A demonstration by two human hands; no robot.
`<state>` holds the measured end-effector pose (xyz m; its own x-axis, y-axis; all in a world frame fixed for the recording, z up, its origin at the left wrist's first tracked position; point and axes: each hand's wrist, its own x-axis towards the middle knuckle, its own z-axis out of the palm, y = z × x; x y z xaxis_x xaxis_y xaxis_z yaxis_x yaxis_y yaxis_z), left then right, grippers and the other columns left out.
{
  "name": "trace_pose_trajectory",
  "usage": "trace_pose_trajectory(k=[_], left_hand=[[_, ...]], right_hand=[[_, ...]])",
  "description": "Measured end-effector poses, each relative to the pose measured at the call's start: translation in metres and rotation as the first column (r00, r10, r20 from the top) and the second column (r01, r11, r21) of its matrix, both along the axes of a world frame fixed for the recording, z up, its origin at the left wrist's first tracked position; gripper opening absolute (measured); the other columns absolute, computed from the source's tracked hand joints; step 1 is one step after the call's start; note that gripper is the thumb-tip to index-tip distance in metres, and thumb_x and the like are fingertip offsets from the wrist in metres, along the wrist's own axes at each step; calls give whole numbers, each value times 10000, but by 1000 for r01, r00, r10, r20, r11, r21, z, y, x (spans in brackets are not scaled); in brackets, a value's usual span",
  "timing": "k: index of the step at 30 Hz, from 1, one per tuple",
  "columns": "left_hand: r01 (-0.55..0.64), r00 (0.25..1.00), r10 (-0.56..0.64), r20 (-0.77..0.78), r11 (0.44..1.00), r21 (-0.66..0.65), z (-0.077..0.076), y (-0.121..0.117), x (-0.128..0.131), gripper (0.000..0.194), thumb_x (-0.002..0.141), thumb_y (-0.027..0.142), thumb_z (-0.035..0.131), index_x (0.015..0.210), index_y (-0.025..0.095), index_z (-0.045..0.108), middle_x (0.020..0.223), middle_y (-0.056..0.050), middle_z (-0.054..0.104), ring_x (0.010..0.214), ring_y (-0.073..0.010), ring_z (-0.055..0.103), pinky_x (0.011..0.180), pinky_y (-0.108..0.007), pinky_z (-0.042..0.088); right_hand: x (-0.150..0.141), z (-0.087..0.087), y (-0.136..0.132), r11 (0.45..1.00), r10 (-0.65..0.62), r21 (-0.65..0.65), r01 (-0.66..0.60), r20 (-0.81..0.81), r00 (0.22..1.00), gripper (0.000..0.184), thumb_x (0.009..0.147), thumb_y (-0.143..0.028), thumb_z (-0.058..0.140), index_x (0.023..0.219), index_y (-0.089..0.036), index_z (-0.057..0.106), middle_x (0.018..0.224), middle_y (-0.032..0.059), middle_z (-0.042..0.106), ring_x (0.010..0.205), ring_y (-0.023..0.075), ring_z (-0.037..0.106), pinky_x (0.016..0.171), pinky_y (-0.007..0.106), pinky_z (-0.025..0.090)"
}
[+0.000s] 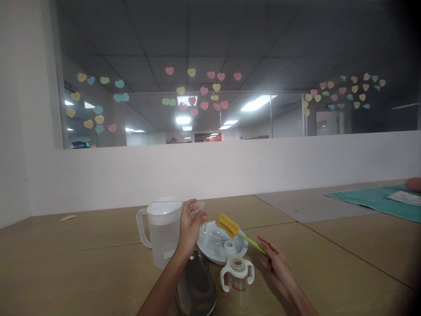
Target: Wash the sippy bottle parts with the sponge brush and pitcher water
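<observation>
My left hand [188, 228] is raised above the table and pinches a small clear cap-like part [199, 206] between its fingertips. My right hand [275, 261] holds the green handle of a sponge brush; its yellow sponge head [226, 224] points toward the part, a little apart from it. Below, a clear two-handled baby bottle [237, 274] stands upright without a lid. Behind it a white round plate [241, 252] carries several small clear bottle parts.
A translucent pitcher [162, 230] with a white lid stands left of my left hand. A kidney-shaped metal tray [196, 289] lies at the near edge. A teal mat [378, 198] lies far right. A low white wall runs behind the wooden table [82, 272].
</observation>
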<state>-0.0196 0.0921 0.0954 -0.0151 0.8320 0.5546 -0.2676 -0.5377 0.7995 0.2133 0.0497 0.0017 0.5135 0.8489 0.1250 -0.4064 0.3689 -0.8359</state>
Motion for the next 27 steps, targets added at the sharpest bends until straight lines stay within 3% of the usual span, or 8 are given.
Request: trace_pose_trajectory(k=[2, 3, 5, 7, 10, 14, 23, 27], left_hand=[[-54, 962, 66, -264, 997, 54, 1, 1, -10, 514, 799, 235, 496, 1279, 216, 314, 1037, -73, 558, 759, -129, 614, 690, -262, 492], [-88, 896, 118, -428, 992, 91, 0, 2, -14, 565, 792, 179, 472, 1319, 215, 271, 996, -62, 574, 743, -125, 604, 701, -259, 480], [-161, 661, 232, -713, 973, 167, -5, 4, -20, 640, 763, 88, 436, 1361, 195, 234, 917, -53, 604, 761, -137, 592, 745, -257, 449], [-238, 402, 298, -866, 947, 215, -13, 6, -22, 666, 737, 37, 419, 1369, 156, 246, 901, -86, 623, 828, -168, 590, 762, -255, 424], [-328, 169, 264, -950, 924, 198, -26, 9, -20, 632, 723, 9, 412, 1340, 89, 301, 947, -174, 631, 904, -229, 599, 746, -268, 419], [-331, 78, 204, -976, 929, 168, -38, 13, -15, 487, 757, -4, 380, 1235, 68, 436, 991, -224, 628, 937, -281, 609, 758, -327, 432], [-279, -3, 218, -976, 937, 211, -59, 22, -12, 232, 721, 60, 515, 897, 150, 636, 900, -152, 666, 931, -292, 610, 768, -370, 454], [-230, -11, 277, -961, 935, 272, -60, 20, -6, 183, 793, 131, 484, 892, 132, 638, 877, -165, 654, 918, -299, 601, 807, -415, 430]], right_hand=[[5, -1, 1, 999, 6, 36, -3, -92, 996, 387, 508, -274, 804, 832, -161, 626, 467, -110, 427, 330, 3, 234, 274, 133, 218], [7, -2, 1, 999, 8, 50, -2, -119, 993, 371, 521, -277, 800, 822, -167, 614, 475, -113, 415, 335, 2, 237, 274, 129, 222], [9, -3, 2, 998, 21, 66, -12, -137, 990, 329, 554, -287, 786, 791, -180, 585, 475, -118, 381, 336, 7, 246, 274, 130, 234], [10, -5, 3, 998, 47, 57, -40, -135, 990, 311, 571, -292, 776, 768, -190, 559, 456, -126, 329, 329, 14, 242, 268, 135, 233], [9, -7, 5, 997, 74, 33, -70, -148, 986, 336, 560, -291, 783, 779, -193, 548, 444, -133, 307, 324, 15, 233, 260, 135, 219], [8, -9, 7, 998, 67, 26, -64, -162, 984, 352, 548, -283, 790, 798, -185, 562, 444, -136, 315, 325, 9, 235, 260, 128, 219], [7, -14, 10, 1000, -3, 24, 7, -141, 990, 330, 547, -273, 776, 796, -171, 584, 433, -135, 338, 308, 9, 254, 258, 138, 207], [6, -15, 12, 1000, 5, 27, -1, -160, 987, 338, 536, -260, 784, 789, -174, 577, 427, -139, 336, 309, 5, 250, 261, 131, 206]])
